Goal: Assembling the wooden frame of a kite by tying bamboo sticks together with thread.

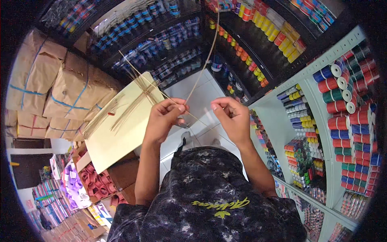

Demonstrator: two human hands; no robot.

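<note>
My left hand (164,117) is closed, its thumb and fingertips pinching thin tan strips that cross there. One long strip (204,64) curves up and away toward the top of the view. Another, a straight thin stick (139,72), slants from the upper left through the fingers toward the lower right. Just to the right, my right hand (234,121) is held up with thumb and forefinger together. A pale blur shows beside its fingertips; what they hold, if anything, I cannot make out. A pale yellow board (121,145) lies to the left, bearing a bundle of thin sticks (143,93).
A small red item (111,114) lies on the board. Paper-wrapped parcels (68,90) tied with blue string are stacked at left, above a box of reddish rolls (96,183). Dark shelves (242,44) stand ahead; a pale rack of coloured spools (336,94) stands at right.
</note>
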